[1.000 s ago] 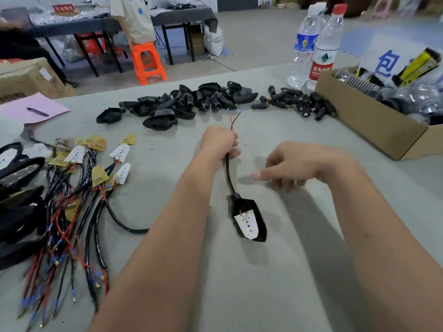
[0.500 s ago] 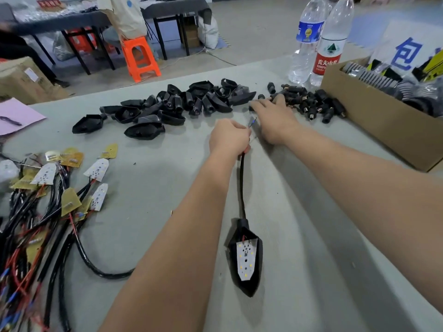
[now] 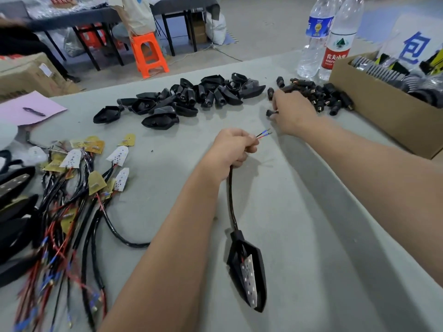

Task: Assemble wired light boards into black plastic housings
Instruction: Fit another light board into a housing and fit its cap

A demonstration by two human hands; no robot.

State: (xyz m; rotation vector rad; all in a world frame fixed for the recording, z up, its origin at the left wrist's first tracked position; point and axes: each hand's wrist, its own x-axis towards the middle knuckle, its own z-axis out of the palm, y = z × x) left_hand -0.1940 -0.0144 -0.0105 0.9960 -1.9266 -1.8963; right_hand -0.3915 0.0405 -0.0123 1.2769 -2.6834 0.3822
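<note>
My left hand [image 3: 231,149] grips a black sheathed cable [image 3: 230,200] near its end, and thin red and blue wire tips [image 3: 263,134] stick out past the fingers. Below my hand the cable runs down into a black plastic housing [image 3: 249,271] lying on the table with a white light board [image 3: 249,281] inside it. My right hand [image 3: 293,111] is at the left edge of a pile of small black connectors [image 3: 321,94] and pinches one small black connector [image 3: 270,113]. A heap of empty black housings [image 3: 189,98] lies at the far middle.
Wired light boards [image 3: 72,188] with tangled red, blue and black leads lie at the left. A cardboard box [image 3: 374,109] of parts stands at the right, two water bottles [image 3: 335,41] behind it. A pink sheet with a pen [image 3: 31,109] lies at the far left.
My right hand reached out to the connector pile and has drawn back a little to its left edge with one connector pinched. My left hand kept its grip on the cable.
</note>
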